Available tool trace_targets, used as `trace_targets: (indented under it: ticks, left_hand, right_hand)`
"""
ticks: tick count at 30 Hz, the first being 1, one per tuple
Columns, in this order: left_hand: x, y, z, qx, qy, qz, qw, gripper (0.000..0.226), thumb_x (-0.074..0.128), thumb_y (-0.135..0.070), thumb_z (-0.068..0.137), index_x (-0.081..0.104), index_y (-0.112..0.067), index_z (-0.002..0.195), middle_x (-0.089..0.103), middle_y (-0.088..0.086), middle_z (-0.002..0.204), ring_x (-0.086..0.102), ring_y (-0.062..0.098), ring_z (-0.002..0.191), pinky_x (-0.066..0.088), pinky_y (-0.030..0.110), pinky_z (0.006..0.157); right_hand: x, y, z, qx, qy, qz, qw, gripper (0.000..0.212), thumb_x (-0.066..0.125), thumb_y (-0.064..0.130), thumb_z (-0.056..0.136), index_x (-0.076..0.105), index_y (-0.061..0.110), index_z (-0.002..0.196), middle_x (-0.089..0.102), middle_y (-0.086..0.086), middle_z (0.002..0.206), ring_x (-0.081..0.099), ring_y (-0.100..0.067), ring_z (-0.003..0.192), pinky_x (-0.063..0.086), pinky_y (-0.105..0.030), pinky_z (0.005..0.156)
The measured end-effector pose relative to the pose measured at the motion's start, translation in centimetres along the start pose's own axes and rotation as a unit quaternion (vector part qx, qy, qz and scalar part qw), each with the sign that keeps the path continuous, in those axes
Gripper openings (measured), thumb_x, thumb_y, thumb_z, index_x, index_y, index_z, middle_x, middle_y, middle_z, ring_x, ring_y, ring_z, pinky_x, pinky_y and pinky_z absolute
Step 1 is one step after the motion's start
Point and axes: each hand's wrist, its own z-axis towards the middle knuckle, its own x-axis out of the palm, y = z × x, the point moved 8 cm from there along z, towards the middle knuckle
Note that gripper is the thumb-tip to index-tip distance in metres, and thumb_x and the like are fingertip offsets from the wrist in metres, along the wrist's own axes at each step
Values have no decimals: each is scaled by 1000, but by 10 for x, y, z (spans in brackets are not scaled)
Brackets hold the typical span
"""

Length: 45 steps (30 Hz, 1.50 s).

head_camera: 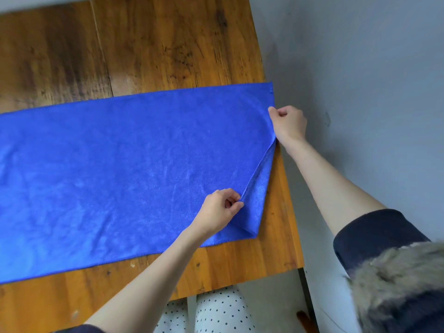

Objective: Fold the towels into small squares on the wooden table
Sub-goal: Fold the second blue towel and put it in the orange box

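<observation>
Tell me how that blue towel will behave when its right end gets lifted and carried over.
The blue towel is probably floppy: its right edge already buckles into a soft ridge between the left hand and the right hand. It looks thin and likely light. Its length may drag across the wooden table, so the far end could shift.

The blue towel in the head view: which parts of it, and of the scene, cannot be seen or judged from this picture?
- Blue towel: its left end is cut off by the frame edge, so its full length is unknown.
- Left hand and right hand: each grip pinches the lifted right edge; curled fingers hide the fingertips.
- Wooden table: its far and left sides are cut off.
- Other towels: none in view.
</observation>
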Motion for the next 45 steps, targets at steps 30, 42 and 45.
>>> trace_targets:
  ticks: [30, 42, 45]
  left_hand:
    - [-105, -11, -66, -34, 46, -219, 974, 15, 61, -17, 89, 56, -15, 75, 60, -3, 71, 51, 11, 67, 41, 20, 64]
    - [-247, 127, -196, -44, -62, -377, 923, 21, 63, -21, 66, 43, -17, 64, 46, -4, 63, 39, 10, 58, 27, 21, 55]
    - [-270, 164, -223, -52, -107, -397, 910, 21, 57, -17, 67, 39, -19, 58, 35, -3, 60, 29, 10, 56, 24, 20, 51]
  right_hand:
    - [-36, 105, -65, -83, -39, 59, 994, 14, 58, 11, 86, 64, 8, 98, 60, 1, 83, 56, -15, 82, 50, -37, 86]
    - [113, 263, -199, -220, 87, 48, 970, 10, 58, 15, 90, 61, 11, 98, 60, 1, 90, 61, -17, 88, 56, -40, 80]
    - [161, 291, -231, -229, 122, 44, 965, 7, 58, 13, 87, 61, 11, 93, 61, 0, 86, 62, -21, 85, 55, -44, 79]
